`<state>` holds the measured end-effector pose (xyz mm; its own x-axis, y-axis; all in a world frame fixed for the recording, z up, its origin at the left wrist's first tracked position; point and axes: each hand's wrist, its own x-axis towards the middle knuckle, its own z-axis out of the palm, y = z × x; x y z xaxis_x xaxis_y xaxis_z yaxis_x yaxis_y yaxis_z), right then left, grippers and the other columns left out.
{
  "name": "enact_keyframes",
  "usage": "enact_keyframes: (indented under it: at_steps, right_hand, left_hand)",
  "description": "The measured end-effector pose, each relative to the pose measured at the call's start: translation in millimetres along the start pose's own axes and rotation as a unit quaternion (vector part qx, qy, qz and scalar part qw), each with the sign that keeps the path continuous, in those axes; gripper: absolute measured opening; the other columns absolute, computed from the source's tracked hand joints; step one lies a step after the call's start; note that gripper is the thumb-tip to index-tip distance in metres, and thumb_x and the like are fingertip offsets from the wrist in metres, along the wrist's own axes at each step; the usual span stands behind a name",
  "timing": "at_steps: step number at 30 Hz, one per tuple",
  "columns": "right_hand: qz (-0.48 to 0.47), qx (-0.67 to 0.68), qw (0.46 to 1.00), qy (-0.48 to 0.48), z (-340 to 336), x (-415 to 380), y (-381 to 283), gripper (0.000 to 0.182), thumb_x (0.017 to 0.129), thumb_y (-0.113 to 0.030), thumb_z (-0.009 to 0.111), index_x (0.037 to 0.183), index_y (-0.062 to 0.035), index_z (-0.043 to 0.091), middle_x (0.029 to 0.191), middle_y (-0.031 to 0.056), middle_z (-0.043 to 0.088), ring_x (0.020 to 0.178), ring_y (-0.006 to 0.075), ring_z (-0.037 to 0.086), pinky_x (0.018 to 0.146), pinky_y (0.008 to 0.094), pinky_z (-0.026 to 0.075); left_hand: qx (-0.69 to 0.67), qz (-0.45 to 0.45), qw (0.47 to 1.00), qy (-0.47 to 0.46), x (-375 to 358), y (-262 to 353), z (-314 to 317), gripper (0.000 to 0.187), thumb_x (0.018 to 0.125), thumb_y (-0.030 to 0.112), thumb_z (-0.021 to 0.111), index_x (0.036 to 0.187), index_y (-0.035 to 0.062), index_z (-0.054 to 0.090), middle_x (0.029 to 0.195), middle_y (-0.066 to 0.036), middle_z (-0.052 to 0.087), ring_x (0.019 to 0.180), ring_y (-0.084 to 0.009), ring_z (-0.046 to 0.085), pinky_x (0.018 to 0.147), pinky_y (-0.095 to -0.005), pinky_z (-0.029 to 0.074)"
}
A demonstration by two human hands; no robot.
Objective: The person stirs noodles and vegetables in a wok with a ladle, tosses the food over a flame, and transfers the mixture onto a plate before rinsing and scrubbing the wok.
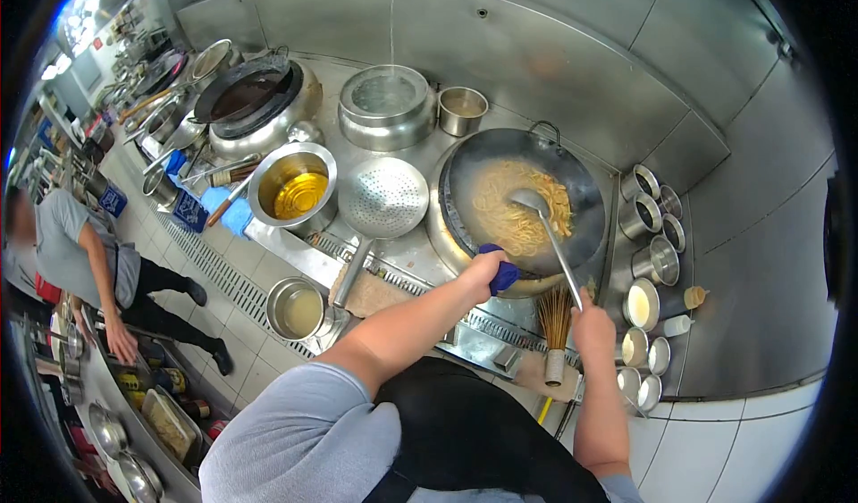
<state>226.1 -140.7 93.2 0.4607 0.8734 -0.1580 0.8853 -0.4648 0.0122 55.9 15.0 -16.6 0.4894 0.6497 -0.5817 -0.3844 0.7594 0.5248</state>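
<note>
On the right-hand burner I saw the wok point(585, 208), noodles point(505, 226) inside. The left hand point(483, 272) was clenched on a blue cloth point(507, 277) at the near rim; the right hand point(593, 330) was wrapped around the ladle point(560, 255), its bowl among the noodles. Near the rim stood a bamboo brush point(554, 329); metal pots point(657, 264) crowded the right, a perforated strainer point(384, 197) the left. White marks on a blue box point(189, 210) were too small to read.

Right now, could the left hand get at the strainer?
Probably, but not while it stays occupied: the left hand grips a blue cloth at the wok's edge. Nothing appears to cover the strainer nearby.
</note>
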Motion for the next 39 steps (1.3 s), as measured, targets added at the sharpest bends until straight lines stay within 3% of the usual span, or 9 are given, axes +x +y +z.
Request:
enact_keyframes:
  at_steps: [4, 10, 12, 15, 18, 26, 29, 34, 39]
  right_hand:
    - [-0.027, -0.004, 0.999, -0.024, 5.8, -13.0, 6.6, 0.051, 0.088, -0.023, 0.055, 0.137, -0.0127, 0.043, 0.092, 0.0206, 0.064, 0.085, 0.0375, 0.063, 0.076, 0.0467, 0.05]
    - [-0.184, 0.162, 0.945, 0.215, -3.3, -43.5, 22.8, 0.058, 0.081, -0.007, 0.062, 0.137, -0.0107, 0.044, 0.109, 0.0168, 0.057, 0.097, 0.0308, 0.058, 0.08, 0.0379, 0.049]
    - [-0.201, 0.423, 0.883, 0.022, -6.6, -50.4, 10.9, 0.059, 0.079, -0.009, 0.067, 0.134, -0.0075, 0.046, 0.115, 0.0145, 0.055, 0.1, 0.0275, 0.057, 0.082, 0.033, 0.048]
    - [-0.265, 0.465, 0.843, -0.044, 8.2, -53.1, -16.9, 0.057, 0.078, -0.012, 0.07, 0.131, -0.0047, 0.048, 0.121, 0.0149, 0.053, 0.104, 0.0256, 0.056, 0.086, 0.0328, 0.047]
    - [-0.386, 0.374, 0.843, 0.003, 21.6, -52.6, -26.8, 0.054, 0.078, -0.016, 0.071, 0.126, -0.0018, 0.051, 0.121, 0.0186, 0.052, 0.107, 0.0285, 0.056, 0.091, 0.0346, 0.046]
    - [-0.303, 0.487, 0.815, -0.08, 41.9, -55.3, 0.7, 0.038, 0.079, -0.023, 0.071, 0.102, 0.0023, 0.055, 0.098, 0.0161, 0.06, 0.091, 0.0314, 0.061, 0.08, 0.0375, 0.048]
    - [-0.329, 0.456, 0.827, 0.001, 41.4, -60.8, 5.9, 0.03, 0.083, -0.022, 0.066, 0.098, 0.0013, 0.054, 0.092, 0.0185, 0.06, 0.087, 0.0344, 0.06, 0.076, 0.038, 0.047]
    - [-0.313, 0.428, 0.847, 0.036, 24.5, -64.4, 21.3, 0.025, 0.087, -0.019, 0.062, 0.099, 0.0004, 0.052, 0.084, 0.0179, 0.06, 0.081, 0.0344, 0.061, 0.07, 0.0392, 0.047]
    - [-0.362, 0.439, 0.822, -0.016, 15.7, -64.2, 33.8, 0.024, 0.088, -0.016, 0.06, 0.103, -0.0001, 0.051, 0.09, 0.0166, 0.061, 0.083, 0.0329, 0.062, 0.072, 0.0378, 0.048]
  left_hand:
    - [0.028, -0.046, 0.997, -0.057, -14.0, 5.5, -13.9, 0.023, 0.083, 0.031, 0.062, 0.088, 0.0103, 0.054, 0.071, -0.004, 0.056, 0.053, -0.0159, 0.054, 0.043, -0.0296, 0.041]
    - [0.083, -0.098, 0.979, -0.156, -66.4, -9.4, -63.8, 0.046, 0.09, 0.042, 0.058, 0.116, 0.0041, 0.052, 0.09, -0.009, 0.063, 0.063, -0.0131, 0.059, 0.05, -0.0233, 0.05]
    - [0.107, -0.162, 0.957, -0.216, -96.3, -8.9, -68.4, 0.049, 0.092, 0.04, 0.056, 0.125, 0.0038, 0.047, 0.096, -0.009, 0.062, 0.068, -0.0132, 0.059, 0.053, -0.022, 0.051]
    - [0.147, -0.16, 0.94, -0.262, -116.2, -21.5, -53.6, 0.052, 0.09, 0.04, 0.059, 0.129, 0.0063, 0.045, 0.099, -0.009, 0.062, 0.07, -0.0132, 0.06, 0.06, -0.0239, 0.051]
    - [0.177, -0.151, 0.926, -0.299, -128.1, -29.3, -30.0, 0.053, 0.089, 0.037, 0.062, 0.128, 0.0045, 0.046, 0.099, -0.01, 0.062, 0.075, -0.0153, 0.061, 0.064, -0.0265, 0.052]
    - [0.116, -0.154, 0.914, -0.356, -135.6, -44.1, -12.7, 0.058, 0.09, 0.041, 0.056, 0.13, 0.0003, 0.042, 0.115, -0.017, 0.057, 0.084, -0.0266, 0.064, 0.071, -0.032, 0.055]
    - [0.077, -0.208, 0.909, -0.352, -146.2, -52.2, -4.0, 0.064, 0.089, 0.04, 0.058, 0.135, 0.0014, 0.036, 0.121, -0.017, 0.054, 0.097, -0.0263, 0.062, 0.079, -0.0336, 0.054]
    - [0.353, 0.065, 0.893, -0.27, -148.5, -68.3, -0.9, 0.069, 0.088, 0.034, 0.064, 0.141, 0.0057, 0.03, 0.129, -0.012, 0.048, 0.109, -0.0185, 0.055, 0.095, -0.0314, 0.044]
    - [0.425, 0.093, 0.879, -0.194, -156.9, -73.8, 17.9, 0.043, 0.088, 0.016, 0.064, 0.127, 0.0014, 0.051, 0.11, -0.004, 0.061, 0.103, -0.0108, 0.053, 0.094, -0.0285, 0.041]
